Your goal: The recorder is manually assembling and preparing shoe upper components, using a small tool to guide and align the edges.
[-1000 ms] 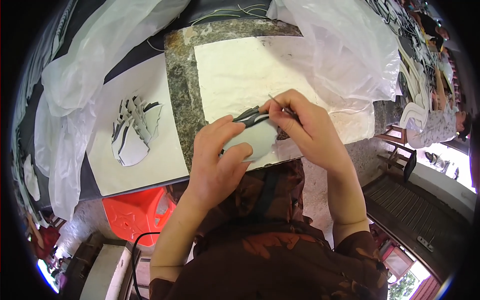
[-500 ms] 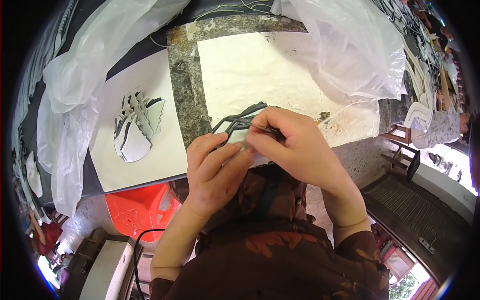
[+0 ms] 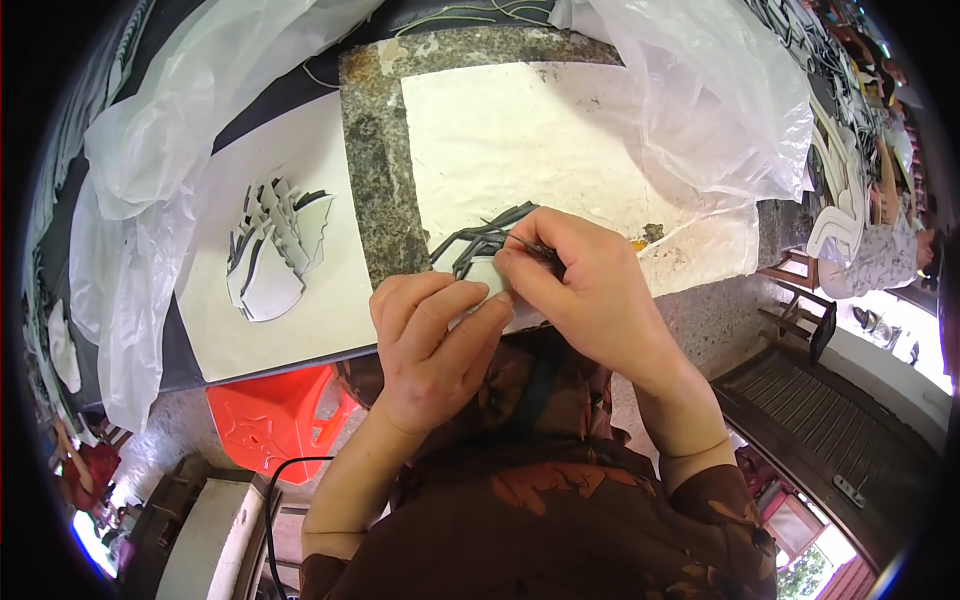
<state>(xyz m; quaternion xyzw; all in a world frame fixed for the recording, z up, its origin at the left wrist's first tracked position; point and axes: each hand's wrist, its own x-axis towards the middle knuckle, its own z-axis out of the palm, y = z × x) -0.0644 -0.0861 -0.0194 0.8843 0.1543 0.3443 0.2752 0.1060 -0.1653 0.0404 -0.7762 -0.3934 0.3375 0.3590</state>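
Observation:
At the near edge of the table lies a white piece with dark strips [image 3: 470,243] along its edges, partly hidden by my fingers. My left hand [image 3: 430,335] is closed over its near side, fingertips pressing the white part. My right hand [image 3: 575,275] pinches a thin dark item [image 3: 537,247] at the piece's right side. Whether that is a slim tool or a loose strip cannot be made out. To the left, a fanned stack of similar white pieces with dark edges [image 3: 270,270] rests on a white sheet [image 3: 215,335].
A cream sheet [image 3: 520,120] covers the mottled stone slab [image 3: 378,150]. Crumpled clear plastic lies at the left [image 3: 150,170] and at the right [image 3: 720,110]. Green cords [image 3: 450,20] lie at the far edge. A red plastic stool [image 3: 265,425] stands below, at the left.
My right hand's pinch has shifted slightly at the piece's right side, and the dark strips sit a little differently. My left hand stays nearly in place. The view has shifted slightly.

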